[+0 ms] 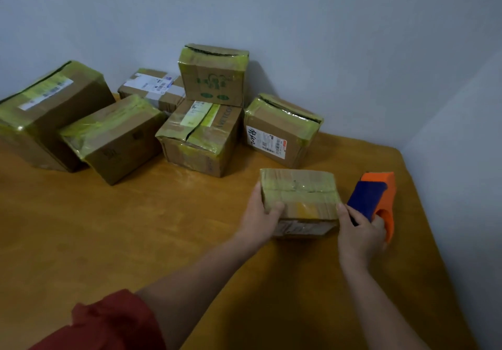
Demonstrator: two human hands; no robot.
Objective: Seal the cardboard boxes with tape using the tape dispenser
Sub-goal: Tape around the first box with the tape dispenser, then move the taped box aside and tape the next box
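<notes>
A small flat cardboard box (298, 195), wrapped in yellowish tape, lies on the wooden table (135, 241) at the right. My left hand (260, 214) grips its left near corner, thumb on top. My right hand (358, 233) holds the handle of the orange and blue tape dispenser (375, 200), which stands just right of the box, and its thumb touches the box's right near corner.
Several taped cardboard boxes stand along the wall at the back: a large one (49, 113) at the left, a stacked pair (212, 78) in the middle and one with a shipping label (279, 132) behind the small box. The table's right edge (423, 214) runs close to the dispenser.
</notes>
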